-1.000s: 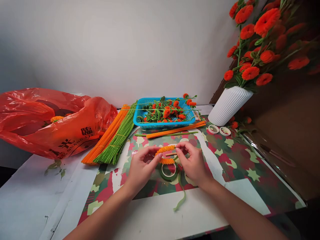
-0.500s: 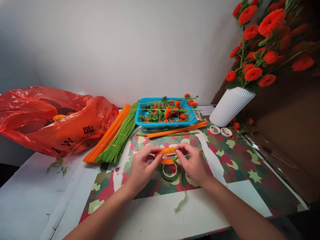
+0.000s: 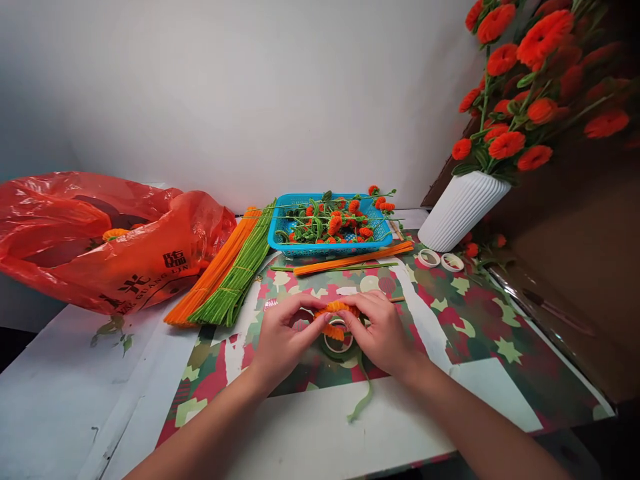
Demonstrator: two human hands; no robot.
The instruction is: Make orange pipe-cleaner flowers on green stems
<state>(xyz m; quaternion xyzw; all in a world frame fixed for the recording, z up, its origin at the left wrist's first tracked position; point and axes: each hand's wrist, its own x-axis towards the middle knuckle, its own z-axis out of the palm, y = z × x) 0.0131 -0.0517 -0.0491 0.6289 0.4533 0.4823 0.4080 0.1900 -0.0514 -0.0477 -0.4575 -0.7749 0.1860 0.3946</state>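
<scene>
Between my two hands is a coiled orange pipe cleaner [image 3: 336, 307], bent into a loop. My left hand [image 3: 289, 331] pinches its left side between thumb and fingers. From the other side, my right hand [image 3: 381, 328] closes thumb and fingers on the coil, partly covering it. Just below the coil lies a roll of green floral tape [image 3: 339, 350], its loose end [image 3: 363, 400] trailing toward me. A thin wooden stick [image 3: 397, 299] shows behind my right hand, mostly hidden.
A blue basket [image 3: 327, 249] holds orange flowers with green stems. Orange pipe cleaners [image 3: 215, 267] and green pipe cleaners [image 3: 235, 273] lie bundled left, beside a red plastic bag [image 3: 150, 267]. At right stand a white vase [image 3: 463, 210] of orange-red flowers and two tape rolls [image 3: 453, 263].
My right hand has moved slightly left along the coil, nearer my left hand. The orange loop looks more bent, and less of it shows. My left hand stays nearly in place.
</scene>
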